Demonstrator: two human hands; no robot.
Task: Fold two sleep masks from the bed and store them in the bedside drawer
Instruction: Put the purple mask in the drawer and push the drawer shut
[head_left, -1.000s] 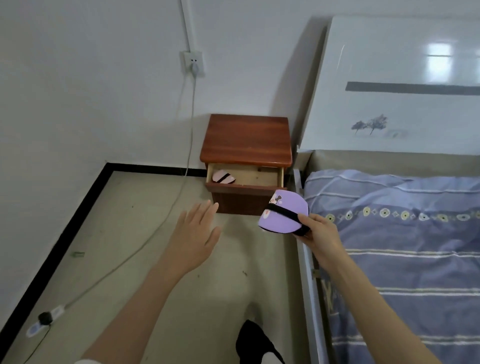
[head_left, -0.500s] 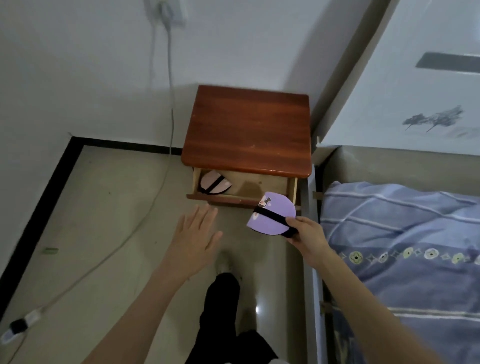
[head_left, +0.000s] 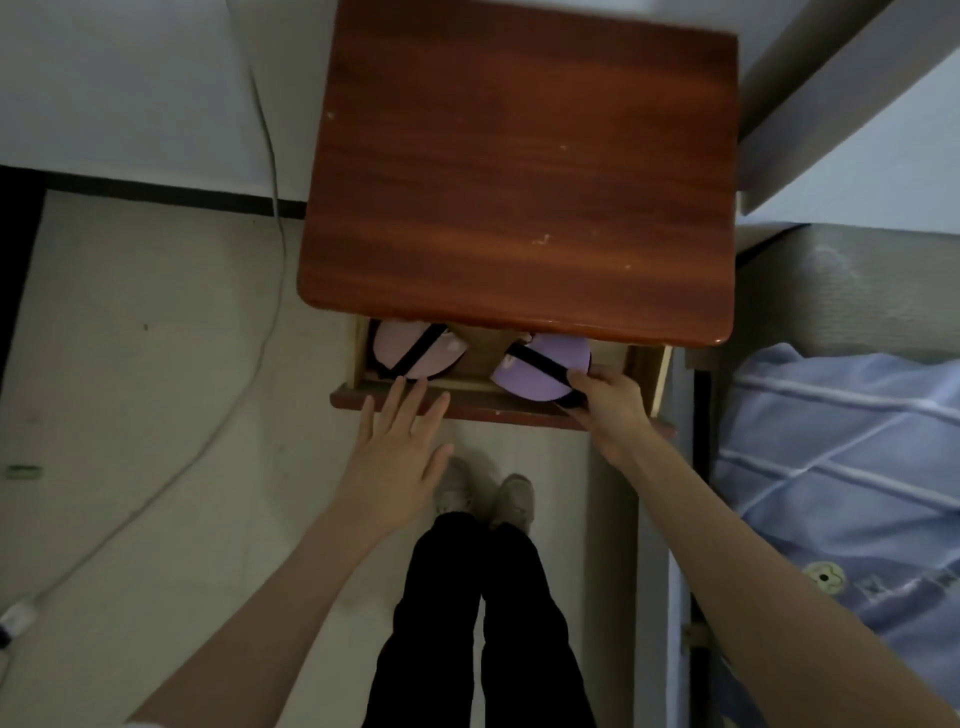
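Observation:
The open drawer of the reddish wooden bedside table sits right below me. A folded pink sleep mask with a black strap lies in its left part. My right hand grips a folded purple sleep mask by its black strap, holding it inside the drawer's right part. My left hand hovers flat with fingers spread, its fingertips at the drawer's front edge, holding nothing.
The bed with a blue striped cover lies to the right, its white headboard behind. A white cable hangs down the wall and trails across the floor at left. My legs and shoes stand before the drawer.
I have stepped up to the table. My right hand has carried the purple mask forward into the drawer, and my left hand has reached the drawer's front edge.

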